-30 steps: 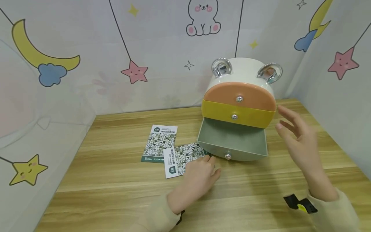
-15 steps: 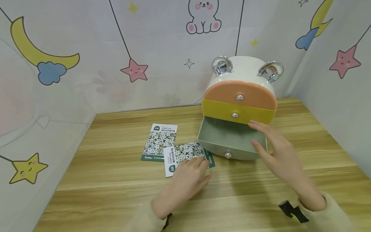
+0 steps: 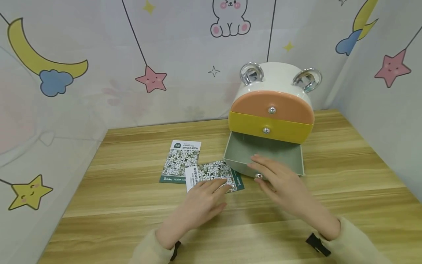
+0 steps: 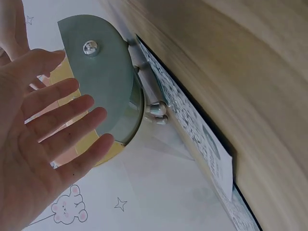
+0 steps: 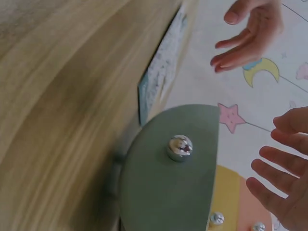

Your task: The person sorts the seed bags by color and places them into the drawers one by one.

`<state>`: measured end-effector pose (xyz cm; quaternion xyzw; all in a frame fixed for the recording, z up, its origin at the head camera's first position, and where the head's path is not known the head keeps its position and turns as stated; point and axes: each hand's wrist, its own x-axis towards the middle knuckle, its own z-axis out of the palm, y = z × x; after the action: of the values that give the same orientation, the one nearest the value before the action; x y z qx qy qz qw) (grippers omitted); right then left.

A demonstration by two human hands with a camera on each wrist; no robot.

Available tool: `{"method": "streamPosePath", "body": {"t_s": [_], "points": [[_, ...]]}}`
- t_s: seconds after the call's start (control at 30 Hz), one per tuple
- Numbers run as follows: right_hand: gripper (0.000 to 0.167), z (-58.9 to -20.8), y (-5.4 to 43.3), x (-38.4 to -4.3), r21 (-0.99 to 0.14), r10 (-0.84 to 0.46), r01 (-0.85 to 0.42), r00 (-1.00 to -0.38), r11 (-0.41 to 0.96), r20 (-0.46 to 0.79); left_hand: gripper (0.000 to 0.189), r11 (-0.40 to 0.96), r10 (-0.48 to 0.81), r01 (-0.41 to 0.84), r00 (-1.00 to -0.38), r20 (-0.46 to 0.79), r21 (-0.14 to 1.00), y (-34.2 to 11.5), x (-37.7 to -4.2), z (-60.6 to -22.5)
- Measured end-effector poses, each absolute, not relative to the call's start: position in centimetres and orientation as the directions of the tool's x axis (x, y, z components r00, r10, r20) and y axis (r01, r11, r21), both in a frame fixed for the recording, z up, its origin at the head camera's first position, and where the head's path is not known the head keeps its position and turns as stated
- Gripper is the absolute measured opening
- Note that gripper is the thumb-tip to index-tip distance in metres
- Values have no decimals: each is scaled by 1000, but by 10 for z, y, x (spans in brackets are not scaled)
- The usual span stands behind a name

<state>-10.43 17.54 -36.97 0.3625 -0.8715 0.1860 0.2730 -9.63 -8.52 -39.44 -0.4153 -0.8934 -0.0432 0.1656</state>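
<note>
Two flower seed packets lie on the table. One seed packet (image 3: 181, 161) is flat at the left; the other seed packet (image 3: 217, 170) overlaps its lower corner and reaches toward the drawer unit. My left hand (image 3: 201, 205) hovers over the nearer packet with loosely extended fingers, holding nothing. My right hand (image 3: 283, 187) is in front of the pulled-out green drawer (image 3: 244, 165), its fingers relaxed and partly covering the drawer front. Its palm shows bare in the right wrist view. Inside the drawer, the visible part of the floor is bare.
The small drawer unit (image 3: 280, 77) is white with chrome ears and stands at the back right. Its orange drawer (image 3: 254, 104) and yellow drawer (image 3: 247, 123) are closed. A printed cloth wall (image 3: 184, 47) borders the wooden table (image 3: 125, 212).
My right hand has moved left from beside the drawer unit to before the green drawer. My left hand has drawn back left and down, uncovering the nearer packet's green end.
</note>
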Motion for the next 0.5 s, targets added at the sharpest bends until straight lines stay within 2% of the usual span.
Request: {"method": "streamPosePath", "body": {"t_s": [0.1, 0.23, 0.4, 0.5], "points": [[48, -376, 170, -108, -89, -578, -755, -567, 650, 587, 49, 665, 720, 743, -610, 331, -75, -92, -98, -398], [32, -385, 164, -112, -40, -631, -781, -533, 623, 563, 46, 664, 724, 742, -603, 335, -97, -99, -100, -402], [39, -396, 156, -117, 27, -694, -817, -472, 577, 543, 45, 668, 722, 738, -611, 324, -98, -105, -104, -405], [34, -402, 152, -118, 30, -723, -827, -472, 561, 504, 46, 680, 711, 729, -632, 308, -75, -108, -107, -408]]}}
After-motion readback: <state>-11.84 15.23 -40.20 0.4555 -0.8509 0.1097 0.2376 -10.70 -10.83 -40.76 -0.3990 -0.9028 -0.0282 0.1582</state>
